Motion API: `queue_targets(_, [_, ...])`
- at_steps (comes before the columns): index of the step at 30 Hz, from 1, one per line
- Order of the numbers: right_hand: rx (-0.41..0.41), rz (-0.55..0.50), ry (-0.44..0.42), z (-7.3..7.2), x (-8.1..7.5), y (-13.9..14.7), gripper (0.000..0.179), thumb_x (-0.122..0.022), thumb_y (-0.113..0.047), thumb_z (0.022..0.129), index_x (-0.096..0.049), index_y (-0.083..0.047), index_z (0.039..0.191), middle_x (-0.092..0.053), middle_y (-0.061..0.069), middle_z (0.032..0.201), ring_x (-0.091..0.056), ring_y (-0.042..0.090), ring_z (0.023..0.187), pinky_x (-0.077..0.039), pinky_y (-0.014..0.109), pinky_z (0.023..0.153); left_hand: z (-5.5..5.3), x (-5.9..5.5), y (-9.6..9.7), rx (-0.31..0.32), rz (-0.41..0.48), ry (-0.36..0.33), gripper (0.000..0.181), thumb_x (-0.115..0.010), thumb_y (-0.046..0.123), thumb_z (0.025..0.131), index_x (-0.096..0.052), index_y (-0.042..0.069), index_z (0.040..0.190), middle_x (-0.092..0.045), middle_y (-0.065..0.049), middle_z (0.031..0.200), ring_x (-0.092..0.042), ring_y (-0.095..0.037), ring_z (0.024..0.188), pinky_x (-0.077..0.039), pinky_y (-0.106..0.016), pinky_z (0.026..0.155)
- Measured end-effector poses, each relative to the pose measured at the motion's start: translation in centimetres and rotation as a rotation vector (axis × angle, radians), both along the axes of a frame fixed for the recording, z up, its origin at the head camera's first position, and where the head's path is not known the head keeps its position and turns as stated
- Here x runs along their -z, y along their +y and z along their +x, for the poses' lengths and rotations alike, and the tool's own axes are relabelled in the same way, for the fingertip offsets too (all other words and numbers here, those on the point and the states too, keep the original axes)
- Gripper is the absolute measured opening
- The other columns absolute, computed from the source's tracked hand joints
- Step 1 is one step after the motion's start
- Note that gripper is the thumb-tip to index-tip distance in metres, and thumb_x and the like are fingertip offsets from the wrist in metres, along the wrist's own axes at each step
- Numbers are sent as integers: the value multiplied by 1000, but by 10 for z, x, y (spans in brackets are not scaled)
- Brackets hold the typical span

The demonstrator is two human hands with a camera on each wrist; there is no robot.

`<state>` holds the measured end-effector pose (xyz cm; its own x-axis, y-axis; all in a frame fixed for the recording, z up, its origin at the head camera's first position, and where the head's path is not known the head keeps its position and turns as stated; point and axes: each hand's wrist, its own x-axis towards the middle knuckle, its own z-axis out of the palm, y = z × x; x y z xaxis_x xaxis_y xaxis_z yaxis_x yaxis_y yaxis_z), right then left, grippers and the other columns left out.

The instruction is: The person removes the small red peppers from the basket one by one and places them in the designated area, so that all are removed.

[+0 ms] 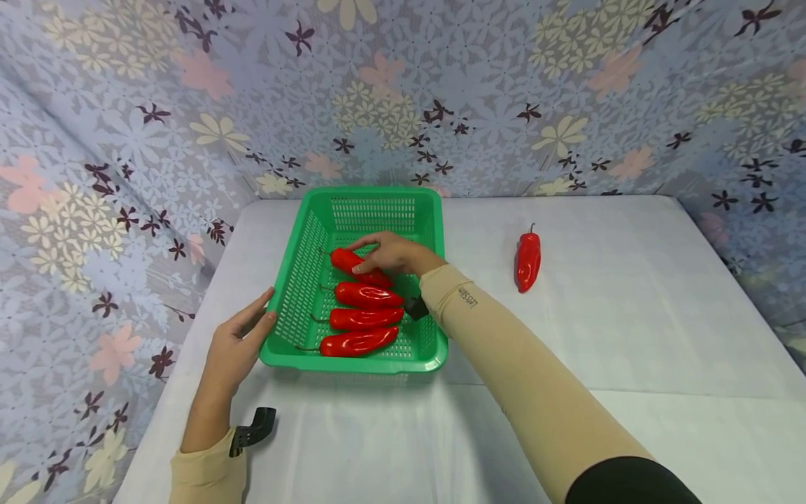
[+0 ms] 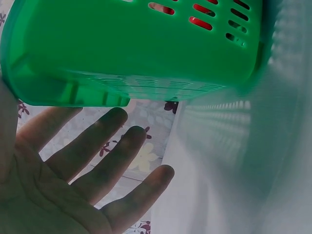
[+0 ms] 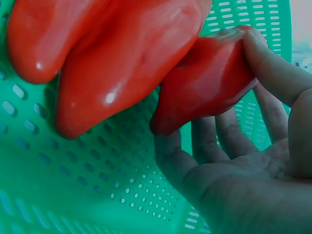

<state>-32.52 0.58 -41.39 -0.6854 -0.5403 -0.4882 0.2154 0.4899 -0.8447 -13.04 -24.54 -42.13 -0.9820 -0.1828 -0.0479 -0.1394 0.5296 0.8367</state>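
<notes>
Inside a green plastic basket (image 1: 434,210), my right hand (image 1: 393,253) holds a red pepper (image 1: 345,260) between thumb and fingers. The right wrist view shows the held pepper (image 3: 209,80) with the thumb on one side and the fingers curled beneath it. Several more red peppers (image 1: 368,295) lie side by side in the basket, nearer to me, stems to the left. At the basket's left rim is my left hand (image 1: 233,343), its fingertips at the edge. In the left wrist view its fingers (image 2: 109,168) are spread and fairly straight beside the basket wall (image 2: 122,48).
Another red pepper (image 1: 528,260) lies on the white-covered table (image 1: 604,322), right of the basket. Flower-patterned cloth (image 1: 378,91) rises behind the table and along its sides. A black strap mount (image 1: 255,428) sticks out from the left wrist.
</notes>
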Motion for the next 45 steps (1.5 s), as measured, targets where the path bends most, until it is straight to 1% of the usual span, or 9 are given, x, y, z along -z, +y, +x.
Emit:
queue_targets(5, [23, -29, -9, 1, -3, -2, 50, -76, -16, 80, -61, -30, 125, -56, 8, 129, -58, 24, 113, -50, 44, 94, 2, 0, -3, 1, -11, -8, 48, -50, 51, 94, -42, 39, 140, -45, -5, 146, -40, -34, 136, -35, -61, 104])
queue_targets(10, [61, -50, 11, 1, -6, -2, 51, -76, -15, 80, -61, -29, 126, -54, 8, 130, -57, 25, 113, -53, 42, 89, 0, 3, -5, 1, -10, 2, 49, -52, 51, 93, -44, 38, 140, -49, -9, 142, -40, -32, 136, -34, -60, 106])
queue_targets(17, [200, -186, 31, 3, -13, 5, 50, -75, -18, 82, -59, -31, 127, -53, 9, 128, -58, 27, 111, -54, 46, 86, -2, 4, -3, 17, -6, 15, 49, -54, 50, 92, -45, 38, 139, -53, -12, 138, -44, -32, 134, -36, -58, 105])
queue_targets(22, [263, -267, 22, 11, -31, 11, 50, -74, -20, 82, -57, -35, 126, -55, 7, 125, -61, 27, 107, -56, 45, 78, 0, 3, -1, 27, -4, 18, 48, -54, 49, 92, -45, 38, 138, -54, -13, 137, -46, -32, 132, -37, -56, 105])
queue_targets(27, [305, -307, 111, 16, -59, 24, 50, -75, -21, 81, -57, -37, 126, -57, 6, 122, -64, 26, 101, -56, 37, 65, 0, 3, -1, 15, -31, 7, 50, -53, 52, 92, -44, 39, 139, -53, -13, 138, -46, -32, 132, -38, -56, 104])
queue_targets(30, [328, -328, 149, 16, -71, 39, 51, -74, -22, 82, -56, -38, 126, -57, 6, 122, -64, 26, 101, -55, 35, 64, 0, 2, -2, 10, -39, 4, 51, -52, 53, 92, -43, 39, 140, -53, -13, 138, -46, -32, 132, -38, -56, 104])
queue_targets(32, [345, -326, 164, 14, -76, 53, 51, -74, -23, 82, -55, -38, 127, -56, 6, 124, -63, 26, 103, -56, 37, 69, -1, 3, -2, 10, -40, 0, 51, -51, 54, 92, -43, 40, 140, -53, -13, 138, -45, -32, 132, -38, -57, 104])
queue_targets(39, [462, -221, 201, 13, -86, 115, 58, -73, -26, 83, -48, -38, 134, -49, 5, 134, -53, 27, 118, -51, 48, 93, 0, -1, -1, 7, -28, -33, 51, -50, 56, 91, -40, 42, 140, -49, -13, 142, -42, -34, 135, -37, -60, 103])
queue_targets(45, [574, -84, 215, 16, -85, 175, 61, -72, -32, 84, -43, -43, 137, -45, 4, 141, -47, 28, 125, -47, 49, 98, 3, -3, 2, 0, -6, -52, 53, -49, 57, 91, -39, 42, 141, -48, -13, 142, -40, -33, 136, -35, -61, 104])
